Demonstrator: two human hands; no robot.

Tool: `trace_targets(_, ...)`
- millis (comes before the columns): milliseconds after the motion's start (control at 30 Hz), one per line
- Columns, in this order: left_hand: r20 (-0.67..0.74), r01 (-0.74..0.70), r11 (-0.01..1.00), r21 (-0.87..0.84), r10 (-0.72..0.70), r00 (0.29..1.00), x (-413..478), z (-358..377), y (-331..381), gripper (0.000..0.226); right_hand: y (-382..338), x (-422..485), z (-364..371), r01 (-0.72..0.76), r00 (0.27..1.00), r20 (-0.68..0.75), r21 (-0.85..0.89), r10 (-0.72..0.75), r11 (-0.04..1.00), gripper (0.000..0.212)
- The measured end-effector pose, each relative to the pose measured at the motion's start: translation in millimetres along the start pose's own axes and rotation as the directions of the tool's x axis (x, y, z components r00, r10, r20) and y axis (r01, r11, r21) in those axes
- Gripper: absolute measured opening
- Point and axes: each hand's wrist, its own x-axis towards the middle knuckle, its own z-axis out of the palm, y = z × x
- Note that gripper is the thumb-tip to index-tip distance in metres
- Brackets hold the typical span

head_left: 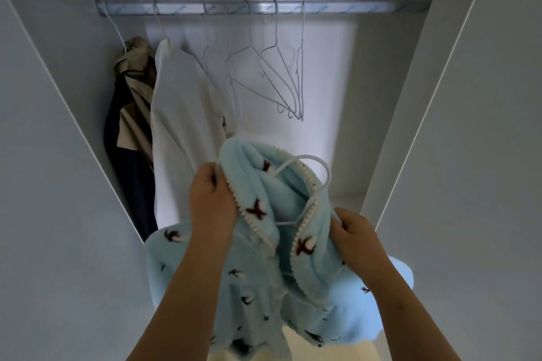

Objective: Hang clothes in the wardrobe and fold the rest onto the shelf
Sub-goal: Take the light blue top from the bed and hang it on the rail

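Close head-worn wide-angle view into the open wardrobe (390,91)

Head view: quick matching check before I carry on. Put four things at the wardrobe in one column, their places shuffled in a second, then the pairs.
1 light blue fleece garment
2 white garment
3 beige and navy jacket
4 empty wire hangers

A far left end of the rail
B bare on the rail, right of the hung clothes
C held off the rail by left hand and right hand
D on the rail, between jacket and empty hangers

Pairs: 1-C, 2-D, 3-A, 4-B
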Motion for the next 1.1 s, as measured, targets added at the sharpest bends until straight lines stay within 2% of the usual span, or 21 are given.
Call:
trace_targets(133, 0.178, -0.099, 0.934, 0.343, 0.039, 0.983, 3, 4, -4, 0.009, 0, 3, 6, 0.004, 1.000, -0.029, 0.015, -0.003, 1.000, 0.041)
trace_targets(200, 0.155, -0.174, 0.777, 0.605, 0.100, 0.983, 4, -2, -14, 0.022, 1, 4, 7, -0.018, 0.996, -0.083, 0.027, 0.020, 0.999, 0.042)
trace_targets(267, 0.194, -0.250, 0.595, 0.764, 0.158, 0.968, 2, -10, -20, 0.017, 3, 8, 6, -0.054, 0.988, -0.143, 0.046, 0.060, 0.997, 0.043)
trace_targets(300, 0.278, -0.294, 0.579, 0.761, 0.120, 0.953, 1, -13, -21, 0.011, 4, 10, 5, -0.084, 0.981, -0.172, 0.058, 0.093, 0.995, 0.044)
trace_targets(333, 0.378, -0.330, 0.612, 0.719, 0.054, 0.924, 0, -14, -22, 0.011, 6, 13, 3, -0.120, 0.971, -0.199, 0.067, 0.131, 0.991, 0.045)
trace_targets(400, 0.575, -0.387, 0.674, 0.630, -0.069, 0.816, -5, -15, -23, 0.023, 9, 16, 0, -0.185, 0.955, -0.223, 0.071, 0.196, 0.980, 0.044)
trace_targets(467, 0.667, -0.475, 0.667, 0.574, -0.044, 0.744, -11, -11, -23, 0.023, 11, 17, -2, -0.235, 0.952, -0.183, 0.070, 0.244, 0.970, 0.044)
trace_targets(500, 0.667, -0.479, 0.681, 0.553, -0.018, 0.745, -13, -10, -24, 0.018, 11, 16, -2, -0.253, 0.956, -0.141, 0.057, 0.259, 0.966, 0.044)
trace_targets(567, 0.611, -0.430, 0.729, 0.533, 0.020, 0.791, -15, -7, -25, 0.021, 13, 16, -5, -0.241, 0.969, -0.074, -0.042, 0.237, 0.970, 0.039)
trace_targets(600, 0.566, -0.393, 0.745, 0.539, 0.024, 0.824, -14, -6, -25, 0.022, 14, 16, -8, -0.220, 0.974, -0.075, -0.121, 0.212, 0.968, 0.033)
trace_targets(667, 0.465, -0.335, 0.746, 0.575, 0.038, 0.884, -11, -2, -24, 0.018, 13, 15, -14, -0.148, 0.979, -0.169, -0.215, 0.113, 0.965, 0.014)
trace_targets(700, 0.416, -0.313, 0.738, 0.598, 0.049, 0.908, -11, 0, -24, 0.021, 11, 14, -17, -0.085, 0.974, -0.223, -0.175, 0.045, 0.981, 0.006)
trace_targets(733, 0.380, -0.296, 0.734, 0.612, 0.055, 0.923, -11, 2, -23, 0.023, 9, 12, -19, 0.001, 0.970, -0.242, -0.082, -0.021, 0.997, 0.008)
trace_targets(767, 0.358, -0.281, 0.729, 0.624, 0.053, 0.932, -10, 4, -22, 0.025, 4, 10, -21, 0.093, 0.974, -0.211, 0.057, -0.079, 0.994, 0.010)
trace_targets(800, 0.341, -0.267, 0.723, 0.637, 0.046, 0.939, -9, 5, -19, 0.028, -2, 7, -21, 0.156, 0.983, -0.116, 0.153, -0.139, 0.976, 0.007)
trace_targets(833, 0.331, -0.256, 0.717, 0.649, 0.037, 0.943, -8, 6, -17, 0.032, -8, 4, -20, 0.192, 0.980, 0.031, 0.144, -0.199, 0.971, 0.007)
trace_targets(867, 0.328, -0.252, 0.715, 0.653, 0.033, 0.944, -6, 8, -16, 0.034, -9, 3, -18, 0.239, 0.958, 0.158, 0.026, -0.240, 0.971, 0.017)
trace_targets(933, 0.345, -0.264, 0.720, 0.642, 0.037, 0.938, -6, 14, -13, 0.035, -4, 7, -18, 0.314, 0.933, 0.255, -0.229, -0.254, 0.921, 0.032)
trace_targets(1000, 0.392, -0.314, 0.704, 0.636, 0.056, 0.918, -9, 20, -12, 0.036, -4, 13, -23, 0.224, 0.964, 0.205, -0.302, -0.167, 0.927, 0.030)
trace_targets(1100, 0.450, -0.357, 0.726, 0.587, 0.075, 0.890, -8, 25, -12, 0.029, 1, 13, -29, 0.122, 0.976, 0.200, -0.163, -0.089, 0.979, 0.024)
